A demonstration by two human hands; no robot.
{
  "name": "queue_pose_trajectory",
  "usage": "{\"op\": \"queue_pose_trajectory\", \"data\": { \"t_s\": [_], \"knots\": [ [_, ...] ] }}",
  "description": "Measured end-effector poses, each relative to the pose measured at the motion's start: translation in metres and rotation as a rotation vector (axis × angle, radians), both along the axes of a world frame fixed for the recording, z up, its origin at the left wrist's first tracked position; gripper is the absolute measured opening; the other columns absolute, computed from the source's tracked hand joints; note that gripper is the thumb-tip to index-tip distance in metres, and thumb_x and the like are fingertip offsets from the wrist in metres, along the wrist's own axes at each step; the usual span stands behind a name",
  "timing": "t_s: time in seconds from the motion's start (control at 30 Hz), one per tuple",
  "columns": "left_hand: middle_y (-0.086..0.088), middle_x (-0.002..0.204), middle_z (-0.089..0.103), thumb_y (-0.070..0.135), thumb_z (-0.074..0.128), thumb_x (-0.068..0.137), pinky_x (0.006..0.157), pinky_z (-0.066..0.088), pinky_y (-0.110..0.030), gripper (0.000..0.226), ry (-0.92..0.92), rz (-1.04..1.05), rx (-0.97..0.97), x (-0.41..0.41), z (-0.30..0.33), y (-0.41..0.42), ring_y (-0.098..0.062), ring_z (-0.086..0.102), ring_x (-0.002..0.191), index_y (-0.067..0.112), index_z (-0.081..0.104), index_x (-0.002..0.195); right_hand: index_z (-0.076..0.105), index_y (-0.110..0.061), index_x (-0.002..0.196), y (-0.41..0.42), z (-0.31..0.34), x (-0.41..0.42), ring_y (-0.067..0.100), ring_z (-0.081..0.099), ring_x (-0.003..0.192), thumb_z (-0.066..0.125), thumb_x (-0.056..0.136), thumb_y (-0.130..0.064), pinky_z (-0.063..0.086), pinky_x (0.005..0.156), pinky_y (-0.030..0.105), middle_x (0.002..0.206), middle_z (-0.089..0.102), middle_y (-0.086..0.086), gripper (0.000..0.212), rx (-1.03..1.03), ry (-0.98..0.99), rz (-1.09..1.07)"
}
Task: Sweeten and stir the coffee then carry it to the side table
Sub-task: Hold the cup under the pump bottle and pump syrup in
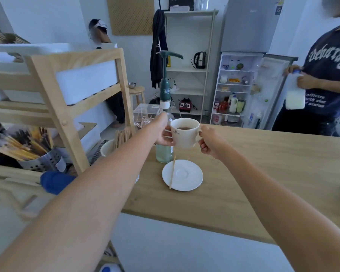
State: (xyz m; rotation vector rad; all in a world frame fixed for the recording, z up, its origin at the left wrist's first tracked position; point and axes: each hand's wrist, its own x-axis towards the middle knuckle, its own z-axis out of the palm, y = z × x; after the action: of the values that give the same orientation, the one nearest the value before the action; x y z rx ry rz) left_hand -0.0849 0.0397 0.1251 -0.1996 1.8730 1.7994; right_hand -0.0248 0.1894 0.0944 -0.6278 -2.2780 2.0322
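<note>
Cup [185, 132] was raised beside the syrup bottle [164, 134] — presumably for sweetening. Right hand [208, 143] pinched its handle; left hand [164, 134] cradled the wall. Stirrer [172, 171] waited across the saucer [186, 178].

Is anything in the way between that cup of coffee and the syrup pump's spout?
Nothing visible is. Both hands, left and right, hold the cup beside the syrup bottle, and only open air lies between its rim and the pump spout above.

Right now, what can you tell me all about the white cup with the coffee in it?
The cup is white, looks ceramic, and has a small dark crest printed on its side. It is upright, lifted above the saucer, with dark coffee low inside. The left hand cups one side while the right hand pinches the handle. Just behind it stands the clear syrup bottle with a green pump.
</note>
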Motion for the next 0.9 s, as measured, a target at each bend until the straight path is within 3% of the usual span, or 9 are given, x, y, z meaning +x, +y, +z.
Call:
{"op": "queue_pose_trajectory", "data": {
  "t_s": [0.07,0.23,0.3,0.37,0.5,0.63,0.77,0.9],
  "knots": [
    [-0.018,0.104,0.059,0.049,0.026,0.096,0.066,0.048,-0.04,0.056,-0.011,-0.014,-0.05,0.004,-0.018,0.001,-0.03,0.057,0.086,0.003,0.056,0.11,0.04,-0.014,0.071,0.001,-0.019,0.002,0.014,0.029,0.05,0.027,0.094,-0.021,0.024,0.046,0.021,0.06,0.036,0.005,0.028,-0.006,-0.043,0.007],
    [-0.016,0.098,0.059,0.047,0.018,0.099,0.072,0.046,-0.038,0.059,-0.054,0.046,-0.08,0.001,-0.059,0.004,-0.026,0.056,0.085,0.001,0.054,0.106,0.038,-0.014,0.067,0.006,-0.06,0.008,0.015,0.031,0.051,0.03,0.094,-0.02,0.025,0.047,0.022,0.06,0.036,0.005,0.029,-0.05,-0.09,0.044],
    [-0.017,0.102,0.059,0.05,0.018,0.098,0.084,0.049,-0.039,0.065,-0.069,0.052,-0.084,-0.001,-0.074,0.005,-0.028,0.057,0.092,-0.001,0.053,0.116,0.039,-0.013,0.067,0.008,-0.073,0.009,0.016,0.033,0.052,0.03,0.095,-0.02,0.028,0.048,0.023,0.062,0.038,0.005,0.03,-0.064,-0.097,0.049],
    [-0.017,0.099,0.058,0.048,0.017,0.098,0.096,0.042,-0.04,0.063,-0.079,0.048,-0.095,0.0,-0.084,0.007,-0.028,0.056,0.09,-0.002,0.05,0.119,0.04,-0.014,0.068,0.009,-0.086,0.009,0.015,0.034,0.052,0.03,0.096,-0.021,0.029,0.049,0.023,0.062,0.038,0.006,0.031,-0.081,-0.101,0.055],
    [-0.013,0.086,0.056,0.048,0.015,0.098,0.089,0.042,-0.035,0.056,-0.073,0.045,-0.142,0.0,-0.097,0.012,-0.022,0.053,0.077,0.003,0.049,0.106,0.037,-0.015,0.068,0.01,-0.107,0.007,0.015,0.035,0.051,0.03,0.097,-0.025,0.03,0.048,0.023,0.065,0.036,0.005,0.032,-0.097,-0.116,0.078],
    [-0.01,0.08,0.053,0.052,0.015,0.098,0.065,0.041,-0.027,0.058,-0.116,0.052,-0.151,0.001,-0.106,0.017,-0.018,0.049,0.072,0.006,0.047,0.08,0.038,-0.015,0.069,0.011,-0.12,0.006,0.016,0.036,0.052,0.029,0.099,-0.027,0.031,0.048,0.024,0.066,0.037,0.006,0.034,-0.111,-0.141,0.085],
    [-0.011,0.086,0.056,0.056,0.014,0.098,0.076,0.046,-0.029,0.061,-0.103,0.046,-0.153,-0.003,-0.116,0.019,-0.018,0.053,0.076,0.005,0.047,0.104,0.039,-0.016,0.071,0.012,-0.128,0.007,0.016,0.037,0.052,0.028,0.1,-0.028,0.031,0.05,0.025,0.066,0.037,0.006,0.034,-0.141,-0.138,0.087],
    [-0.011,0.09,0.058,0.056,0.013,0.098,0.066,0.046,-0.027,0.069,-0.081,0.025,-0.18,-0.002,-0.12,0.017,-0.017,0.054,0.077,0.005,0.045,0.131,0.04,-0.016,0.07,0.011,-0.132,0.009,0.016,0.04,0.052,0.027,0.1,-0.032,0.035,0.05,0.024,0.064,0.043,0.008,0.036,-0.114,-0.136,0.089]
  ]
}}
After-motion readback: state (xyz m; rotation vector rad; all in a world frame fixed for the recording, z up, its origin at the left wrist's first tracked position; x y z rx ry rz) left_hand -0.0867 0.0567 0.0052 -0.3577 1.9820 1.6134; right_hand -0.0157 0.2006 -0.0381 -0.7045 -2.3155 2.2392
